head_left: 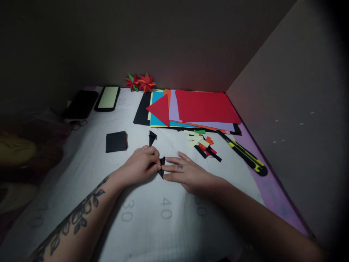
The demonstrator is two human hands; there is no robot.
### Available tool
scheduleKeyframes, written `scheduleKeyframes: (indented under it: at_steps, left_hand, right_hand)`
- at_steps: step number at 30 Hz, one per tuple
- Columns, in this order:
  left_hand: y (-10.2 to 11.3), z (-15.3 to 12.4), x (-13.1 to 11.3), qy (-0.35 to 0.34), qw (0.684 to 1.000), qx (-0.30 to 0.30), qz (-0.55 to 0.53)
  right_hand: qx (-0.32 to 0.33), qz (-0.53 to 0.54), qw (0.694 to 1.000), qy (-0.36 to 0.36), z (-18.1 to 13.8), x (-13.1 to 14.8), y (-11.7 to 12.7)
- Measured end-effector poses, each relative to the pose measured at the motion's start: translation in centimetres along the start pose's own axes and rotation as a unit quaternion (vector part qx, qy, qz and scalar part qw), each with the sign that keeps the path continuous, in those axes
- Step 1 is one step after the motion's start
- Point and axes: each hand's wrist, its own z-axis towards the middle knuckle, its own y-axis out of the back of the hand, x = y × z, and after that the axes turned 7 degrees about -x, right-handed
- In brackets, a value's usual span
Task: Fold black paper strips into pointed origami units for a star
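My left hand (143, 162) is curled with its fingers pinched on a small folded black paper piece (162, 167) that lies on the white cutting mat (152, 218). My right hand (185, 173) lies flat beside it, fingers stretched out and pressing on the same black piece from the right. Another small folded black piece (152, 137) sits just beyond my hands. A stack of black paper squares (116, 141) rests to the far left of it.
Sheets of coloured paper (201, 107), red on top, lie at the back right. Paper scraps (203, 143) and a yellow-black utility knife (245, 154) lie right of my hands. Two paper stars (140, 82) and two phones (94, 100) sit at the back left. Walls close in behind and right.
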Motion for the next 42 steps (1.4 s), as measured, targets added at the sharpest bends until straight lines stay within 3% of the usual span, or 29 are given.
scheduleKeyframes:
  at_steps: [15,26,42]
  left_hand:
    - [-0.48,0.07,0.23,-0.001,1.0,0.002,0.029]
    - [-0.52,0.12,-0.1,0.009,0.999,0.005,0.036]
    - [-0.72,0.16,0.27,0.007,1.0,0.002,0.025]
  right_hand:
    - [0.007,-0.063,0.998,0.032,0.03,0.4,0.37]
    - [0.002,-0.037,0.999,0.002,0.11,0.57,0.31]
    - [-0.017,-0.047,0.998,0.032,0.04,0.21,0.02]
